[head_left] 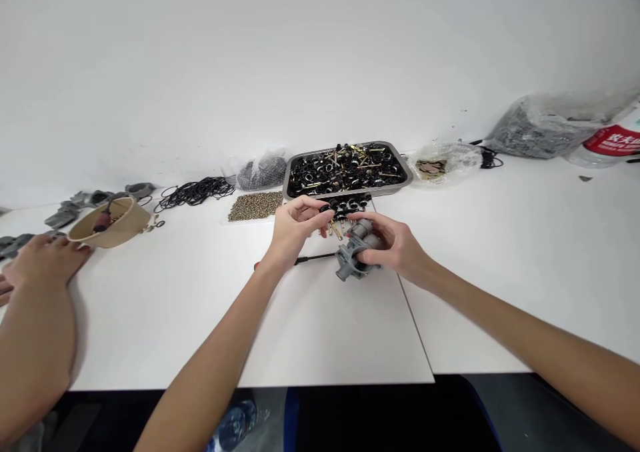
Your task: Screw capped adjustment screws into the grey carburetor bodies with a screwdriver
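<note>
Holding a grey plastic housing with round openings (345, 257), the right hand (400, 245) keeps it just above or on the white tabletop (340, 332), which I cannot tell; its thumb sits at the large opening, index finger over the top, the gap between them filled by the housing. Just beside it, the left hand (293, 232) has thumb and index finger nearly closed on a small black part (327, 209). A thin black rod (317, 258) runs from the left wrist to the housing. Beyond are small black-and-brass parts (350, 205), then a rectangular metal tray (406, 171) heaped with more. Small brass-coloured pieces (255, 206) lie left of it. Far right, a clear plastic bottle (590, 153) has a red label (614, 140) with white Chinese characters, the first 2 apparently 农夫. Another person's hand (45, 262) rests near a cream tub (133, 225).
</note>
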Demonstrator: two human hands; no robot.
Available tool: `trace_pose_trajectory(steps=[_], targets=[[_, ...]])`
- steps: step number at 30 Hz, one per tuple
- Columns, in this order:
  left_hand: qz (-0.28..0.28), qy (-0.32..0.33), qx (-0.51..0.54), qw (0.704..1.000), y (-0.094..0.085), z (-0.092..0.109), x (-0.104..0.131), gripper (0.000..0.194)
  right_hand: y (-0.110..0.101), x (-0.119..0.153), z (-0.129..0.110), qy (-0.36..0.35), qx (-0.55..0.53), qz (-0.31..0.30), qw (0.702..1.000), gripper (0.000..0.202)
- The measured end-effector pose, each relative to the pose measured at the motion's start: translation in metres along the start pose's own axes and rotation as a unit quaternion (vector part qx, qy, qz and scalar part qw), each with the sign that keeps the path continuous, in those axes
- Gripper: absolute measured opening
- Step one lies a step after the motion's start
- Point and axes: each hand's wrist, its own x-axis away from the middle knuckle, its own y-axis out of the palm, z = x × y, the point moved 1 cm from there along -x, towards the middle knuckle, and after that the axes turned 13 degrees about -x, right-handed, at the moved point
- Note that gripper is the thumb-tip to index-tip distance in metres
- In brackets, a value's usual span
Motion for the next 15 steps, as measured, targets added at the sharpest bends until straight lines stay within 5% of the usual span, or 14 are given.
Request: trace_pose_trajectory(steps=[15], targets=[[-0.011,0.012,-0.002,1.000,0.0054,0.0011,0.0009,0.028,-0.0001,-0.0001,0.0004,-0.017,-0.017,0.020,1.000,0.060]])
